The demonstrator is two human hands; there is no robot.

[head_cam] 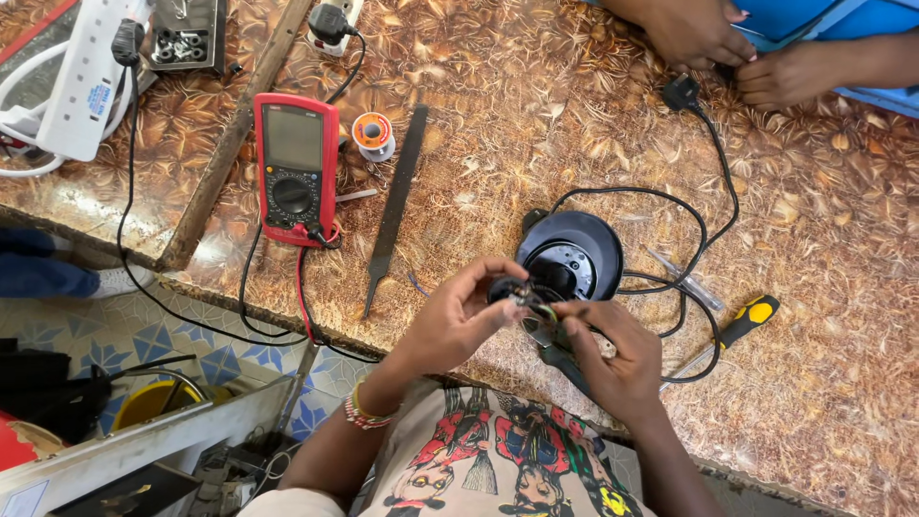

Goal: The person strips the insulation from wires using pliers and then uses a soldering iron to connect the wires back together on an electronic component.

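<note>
My left hand (458,316) pinches a small black connector part with wires (517,295) just above the near table edge. My right hand (613,354) meets it from the right, fingertips on the same part and its green-yellow wire. Right behind the hands lies a round black kettle base (572,251), upside down, its black cord (704,225) looping right and back to a plug (682,93). The underside of the part is hidden by my fingers.
A red multimeter (295,168), solder spool (372,134) and long black file (394,206) lie left. A yellow-handled screwdriver (742,325) lies right. A white power strip (81,81) sits far left. Another person's hands (737,48) rest at the far edge.
</note>
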